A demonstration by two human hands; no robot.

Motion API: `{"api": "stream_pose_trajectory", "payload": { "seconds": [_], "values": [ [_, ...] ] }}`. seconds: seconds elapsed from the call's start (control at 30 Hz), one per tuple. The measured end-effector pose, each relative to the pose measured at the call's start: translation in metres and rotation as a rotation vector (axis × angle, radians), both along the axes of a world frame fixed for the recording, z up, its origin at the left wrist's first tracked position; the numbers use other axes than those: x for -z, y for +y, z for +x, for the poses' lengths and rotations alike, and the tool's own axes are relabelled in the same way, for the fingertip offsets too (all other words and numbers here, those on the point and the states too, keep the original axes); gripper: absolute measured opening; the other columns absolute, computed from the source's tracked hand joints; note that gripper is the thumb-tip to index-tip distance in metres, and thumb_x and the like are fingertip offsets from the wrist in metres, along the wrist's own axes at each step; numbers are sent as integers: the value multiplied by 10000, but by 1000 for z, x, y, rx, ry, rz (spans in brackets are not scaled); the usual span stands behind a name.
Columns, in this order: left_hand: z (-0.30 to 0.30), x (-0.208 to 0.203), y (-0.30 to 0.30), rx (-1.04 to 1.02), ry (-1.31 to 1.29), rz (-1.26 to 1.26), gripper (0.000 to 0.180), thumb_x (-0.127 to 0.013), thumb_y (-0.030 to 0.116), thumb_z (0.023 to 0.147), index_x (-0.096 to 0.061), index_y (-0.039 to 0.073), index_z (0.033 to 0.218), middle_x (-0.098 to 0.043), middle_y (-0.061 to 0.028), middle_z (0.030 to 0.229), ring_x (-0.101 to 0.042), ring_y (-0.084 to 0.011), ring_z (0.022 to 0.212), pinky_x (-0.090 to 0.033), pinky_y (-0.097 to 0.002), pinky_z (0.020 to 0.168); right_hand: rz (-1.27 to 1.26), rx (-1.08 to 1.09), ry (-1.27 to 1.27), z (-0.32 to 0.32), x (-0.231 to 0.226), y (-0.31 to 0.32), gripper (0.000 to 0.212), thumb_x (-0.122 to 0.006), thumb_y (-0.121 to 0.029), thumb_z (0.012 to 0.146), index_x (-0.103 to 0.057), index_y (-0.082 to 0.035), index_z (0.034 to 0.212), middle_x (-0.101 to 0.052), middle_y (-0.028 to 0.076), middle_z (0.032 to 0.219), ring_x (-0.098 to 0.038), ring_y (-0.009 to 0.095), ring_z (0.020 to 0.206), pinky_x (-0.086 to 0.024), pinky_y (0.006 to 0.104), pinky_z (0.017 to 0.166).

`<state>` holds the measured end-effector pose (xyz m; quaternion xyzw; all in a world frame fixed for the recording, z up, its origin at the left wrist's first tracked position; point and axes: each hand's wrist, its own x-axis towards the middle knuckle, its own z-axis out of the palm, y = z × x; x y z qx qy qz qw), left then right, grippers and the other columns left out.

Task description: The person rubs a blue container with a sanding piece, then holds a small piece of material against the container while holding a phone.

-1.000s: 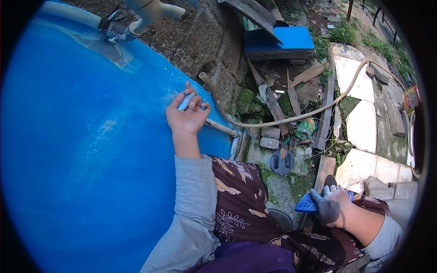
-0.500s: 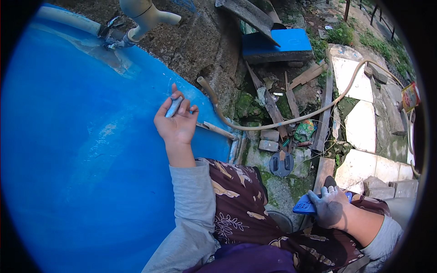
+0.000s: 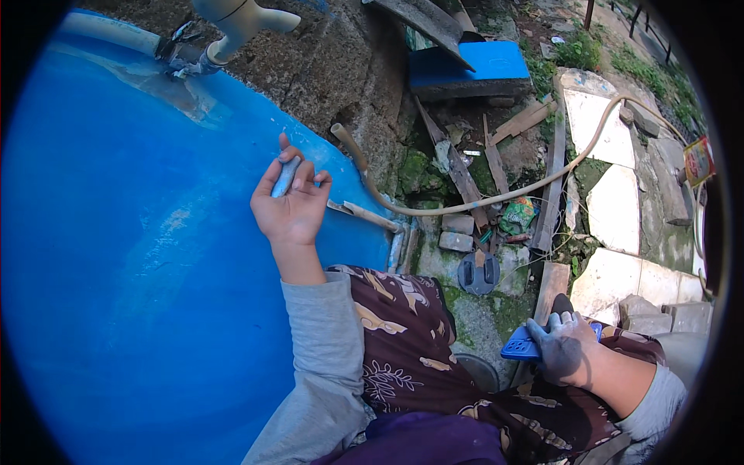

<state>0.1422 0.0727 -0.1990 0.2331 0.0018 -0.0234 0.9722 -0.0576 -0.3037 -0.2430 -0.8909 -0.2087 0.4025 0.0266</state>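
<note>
At the middle of the view my left hand [image 3: 293, 205] is raised palm up over a blue painted surface [image 3: 178, 294]. Thumb and fingers pinch a small oblong pale blue-grey piece [image 3: 286, 177], its kind unclear. My right hand [image 3: 564, 349], smeared with grey, rests low on the right by my patterned brown clothing [image 3: 418, 318]. Its fingers curl over a flat blue piece with several small round marks or holes [image 3: 519, 345]. A dark rounded end [image 3: 563, 303] shows beyond those fingers; whether it belongs to the blue piece I cannot tell.
A beige hose [image 3: 457, 208] curves across the ground to the right. Pipes [image 3: 240, 27] stand at the upper left. Beyond lie a blue-topped block [image 3: 480, 66], wooden boards [image 3: 552, 182], small bricks [image 3: 456, 232], a round grey lid [image 3: 478, 273] and white slabs [image 3: 612, 209].
My left hand has shifted slightly left in view with the oblong piece still pinched. The right hand has barely moved and stays on the blue piece.
</note>
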Motion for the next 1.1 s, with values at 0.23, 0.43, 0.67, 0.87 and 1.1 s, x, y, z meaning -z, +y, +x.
{"api": "stream_pose_trajectory", "payload": {
  "seconds": [0.23,0.43,0.67,0.87,1.1],
  "values": [
    [-3,1,2,-82,190,65,352,-374,147,954,-530,80,1263,-527,13,896,-396,-127,608,-308,-335,720,32,-81,0,7,16,1,746,-640,-281,751,-415,-21,1413,-570,240,1169,-557,354,1108,-386,430,962],
    [10,14,-12,-5,224,7,355,-363,153,958,-541,83,1257,-524,12,878,-389,-126,604,-305,-335,714,-28,-50,-4,0,-3,-1,720,-611,-270,774,-412,-17,1417,-568,246,1183,-556,355,1111,-385,423,959],
    [0,5,7,-50,181,57,359,-361,160,960,-537,86,1265,-533,12,880,-388,-132,602,-306,-336,711,69,-70,-72,1,20,1,640,-571,-239,807,-447,-24,1397,-582,238,1151,-564,344,1096,-383,421,954],
    [4,10,-9,-89,201,99,357,-356,165,967,-536,84,1264,-533,12,881,-394,-129,608,-304,-330,710,66,7,-171,-12,16,-2,562,-563,-223,816,-513,-49,1348,-605,204,1093,-575,322,1062,-390,415,929],
    [8,13,-4,0,160,27,357,-349,167,971,-533,80,1265,-536,11,891,-403,-133,612,-315,-334,703,63,-16,-184,-11,13,-4,562,-567,-226,811,-522,-48,1342,-604,208,1087,-576,319,1044,-394,406,911]
  ]
}}
